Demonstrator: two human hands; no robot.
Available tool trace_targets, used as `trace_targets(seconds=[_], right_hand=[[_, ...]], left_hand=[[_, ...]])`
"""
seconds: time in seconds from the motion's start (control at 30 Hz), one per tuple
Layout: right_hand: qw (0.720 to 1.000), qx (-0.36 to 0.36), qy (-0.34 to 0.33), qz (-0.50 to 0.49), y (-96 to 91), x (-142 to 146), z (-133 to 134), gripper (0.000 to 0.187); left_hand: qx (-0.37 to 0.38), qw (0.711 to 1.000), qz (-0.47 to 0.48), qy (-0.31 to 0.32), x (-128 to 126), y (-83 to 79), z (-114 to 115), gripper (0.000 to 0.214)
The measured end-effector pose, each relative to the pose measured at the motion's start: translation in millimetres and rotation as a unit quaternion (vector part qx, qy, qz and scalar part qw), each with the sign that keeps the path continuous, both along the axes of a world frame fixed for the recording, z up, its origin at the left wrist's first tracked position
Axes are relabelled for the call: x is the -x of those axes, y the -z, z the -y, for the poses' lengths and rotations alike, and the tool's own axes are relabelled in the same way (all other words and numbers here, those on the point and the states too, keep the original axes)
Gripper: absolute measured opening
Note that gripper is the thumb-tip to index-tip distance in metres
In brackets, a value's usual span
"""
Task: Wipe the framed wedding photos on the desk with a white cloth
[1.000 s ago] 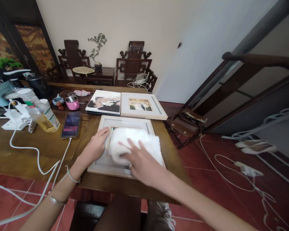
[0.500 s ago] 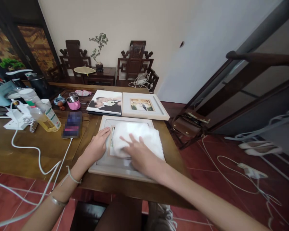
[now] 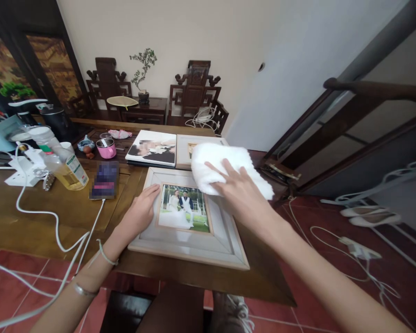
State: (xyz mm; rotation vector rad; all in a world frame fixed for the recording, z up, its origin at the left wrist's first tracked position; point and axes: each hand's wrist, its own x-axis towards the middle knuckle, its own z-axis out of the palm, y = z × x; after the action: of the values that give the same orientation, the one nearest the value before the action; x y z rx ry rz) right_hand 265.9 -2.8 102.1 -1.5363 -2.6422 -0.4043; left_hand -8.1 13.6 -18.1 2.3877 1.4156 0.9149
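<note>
A picture frame with a wide pale border lies flat near the table's front edge. Its photo of two people outdoors is uncovered. My left hand holds the frame's left side, fingers resting over the border. Above the frame's upper right corner, my right hand grips a fluffy white cloth, its fingers spread across the top. Part of a second framed picture behind is hidden by the cloth. Left of that one lies a photo panel, stacked on something dark.
On the table's left are a phone on a cable, a bottle of yellowish liquid, a power strip and a pink cup. A dark wooden rack stands to the right. Cables cross the floor.
My right hand has moved the cloth up and to the right, off the photo, which now shows. My left hand stays on the frame's left side.
</note>
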Motion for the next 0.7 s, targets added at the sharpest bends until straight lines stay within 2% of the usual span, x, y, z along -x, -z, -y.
trace_targets(seconds=[0.1, 0.2, 0.3, 0.4, 0.47, 0.53, 0.6, 0.7], right_hand=[[0.998, 0.034, -0.006, 0.053, 25.9, 6, -19, 0.062], [0.994, 0.096, -0.003, 0.056, 41.5, 17, 2, 0.057], [0.985, 0.168, -0.023, 0.029, 35.0, 21, 48, 0.057], [0.971, 0.214, -0.085, -0.064, 15.6, 3, 86, 0.057], [0.97, 0.176, -0.094, -0.137, 2.2, -19, 93, 0.048], [0.978, 0.099, -0.068, -0.168, -9.7, -42, 85, 0.031], [0.99, 0.003, -0.008, -0.14, -18.8, -60, 65, 0.02], [0.985, -0.129, 0.085, -0.078, -23.4, -70, 29, 0.025]], left_hand=[[-0.009, 1.0, 0.003, 0.004, 0, 0.4, -1, 0.059], [-0.014, 1.0, 0.002, 0.004, 0, 1.3, -1, 0.058], [-0.02, 1.0, 0.002, 0.006, -1, 1.5, -2, 0.059], [-0.023, 1.0, -0.001, 0.007, -1, 0.3, -3, 0.06], [-0.017, 1.0, -0.006, 0.006, -1, -0.9, -3, 0.059], [-0.011, 1.0, -0.011, 0.006, -1, -2.0, -2, 0.058], [-0.008, 1.0, -0.012, 0.004, -1, -2.9, -2, 0.058], [-0.001, 1.0, -0.007, -0.002, -2, -3.7, -1, 0.058]])
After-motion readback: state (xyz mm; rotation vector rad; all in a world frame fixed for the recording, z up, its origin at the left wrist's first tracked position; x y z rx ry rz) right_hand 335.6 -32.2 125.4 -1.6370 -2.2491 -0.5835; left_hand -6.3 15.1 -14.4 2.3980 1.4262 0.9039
